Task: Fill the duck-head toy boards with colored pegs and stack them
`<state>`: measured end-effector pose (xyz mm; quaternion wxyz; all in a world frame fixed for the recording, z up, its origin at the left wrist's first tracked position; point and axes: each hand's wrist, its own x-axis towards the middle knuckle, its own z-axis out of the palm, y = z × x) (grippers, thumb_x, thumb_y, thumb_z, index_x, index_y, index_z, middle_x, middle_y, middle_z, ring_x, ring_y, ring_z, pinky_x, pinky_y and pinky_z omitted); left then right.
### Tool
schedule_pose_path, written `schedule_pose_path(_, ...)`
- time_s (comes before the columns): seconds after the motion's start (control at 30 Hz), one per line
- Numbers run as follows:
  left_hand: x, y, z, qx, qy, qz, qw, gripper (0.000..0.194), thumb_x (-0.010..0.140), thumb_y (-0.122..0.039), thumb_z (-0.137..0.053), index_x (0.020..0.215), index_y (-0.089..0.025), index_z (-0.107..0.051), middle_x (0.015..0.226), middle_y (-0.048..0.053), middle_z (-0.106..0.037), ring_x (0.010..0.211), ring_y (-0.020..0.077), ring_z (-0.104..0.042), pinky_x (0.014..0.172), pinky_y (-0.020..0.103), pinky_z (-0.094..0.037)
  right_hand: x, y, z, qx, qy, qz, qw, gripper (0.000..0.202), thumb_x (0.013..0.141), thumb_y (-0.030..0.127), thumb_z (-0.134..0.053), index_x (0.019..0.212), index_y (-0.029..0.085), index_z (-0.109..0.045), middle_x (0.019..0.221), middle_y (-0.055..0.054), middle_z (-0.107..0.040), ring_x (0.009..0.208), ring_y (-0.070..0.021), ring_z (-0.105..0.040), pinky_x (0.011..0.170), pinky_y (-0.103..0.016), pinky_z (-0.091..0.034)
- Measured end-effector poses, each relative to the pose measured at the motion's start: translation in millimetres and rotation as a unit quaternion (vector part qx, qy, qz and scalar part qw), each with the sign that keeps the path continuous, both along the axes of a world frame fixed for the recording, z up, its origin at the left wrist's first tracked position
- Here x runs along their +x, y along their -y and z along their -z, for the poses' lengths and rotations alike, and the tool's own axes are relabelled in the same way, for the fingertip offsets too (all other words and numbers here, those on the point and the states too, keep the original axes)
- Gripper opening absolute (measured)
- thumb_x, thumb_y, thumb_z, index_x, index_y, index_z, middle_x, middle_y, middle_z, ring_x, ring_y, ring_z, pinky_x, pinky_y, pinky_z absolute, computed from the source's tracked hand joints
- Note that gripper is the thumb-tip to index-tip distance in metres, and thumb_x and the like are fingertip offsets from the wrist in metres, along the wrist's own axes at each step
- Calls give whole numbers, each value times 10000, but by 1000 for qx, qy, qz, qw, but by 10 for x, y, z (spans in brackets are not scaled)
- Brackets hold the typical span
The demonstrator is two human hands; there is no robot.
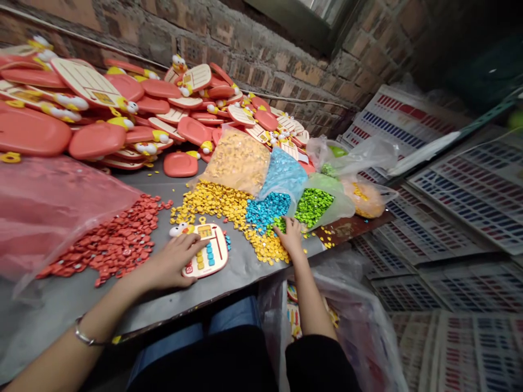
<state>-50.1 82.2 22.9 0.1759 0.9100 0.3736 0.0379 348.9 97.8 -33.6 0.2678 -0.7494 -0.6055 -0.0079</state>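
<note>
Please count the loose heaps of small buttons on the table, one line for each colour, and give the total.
Red heap: 1
Yellow heap: 1
Blue heap: 1
Green heap: 1
Total: 4

The right hand reaches between the blue and green heaps; the left hand holds the toy calculator.

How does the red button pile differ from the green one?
The red button pile lies loose on the table, left of the left hand; the green button pile spills from a clear bag by the right hand. Red spreads wider; green is smaller and tighter. Both are small plastic pieces of one colour.
</note>
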Motion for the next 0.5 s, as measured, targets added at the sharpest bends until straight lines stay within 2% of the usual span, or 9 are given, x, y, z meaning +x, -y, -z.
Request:
schedule_pose_path(0.17,-1,10,-8,1,-2,-4,1000,836,657,-323,-634,1438,-234,-351,1356,123,-435,1321,359,-345,1114,497,-268,-24,-176,-92,15,-21,-41,999,339,832,395,-583,1119,215,-599,1039,-111,-520,994,-292,-503,895,-473,-411)
schedule_pose_path(0.3,0,21,-35,-6,-11,5,1000,815,676,-321,-617,1436,-198,-350,1379,143,-404,1327,352,-328,1107,481,-277,74,-256,-190,38,-115,-66,990,229,829,397,-544,888,185,-609,867,-85,-579,873,-261,-534,834,-405,-426)
schedule_pose_path(0.4,-6,23,-30,-2,-8,9,1000,815,682,-322,-615,1439,-185,-344,1383,149,-396,1326,351,-329,1108,479,-276,155,-306,-265,49,-157,-63,984,257,803,441,-533,785,189,-582,790,-60,-594,780,-238,-545,771,-372,-431)
schedule_pose_path(0.5,-13,29,-15,2,1,7,1000,814,677,-314,-624,1433,-193,-350,1382,144,-400,1326,351,-333,1114,479,-270,137,-278,-341,58,-182,-57,980,310,805,497,-508,796,194,-573,707,-20,-569,658,-197,-522,660,-323,-428)
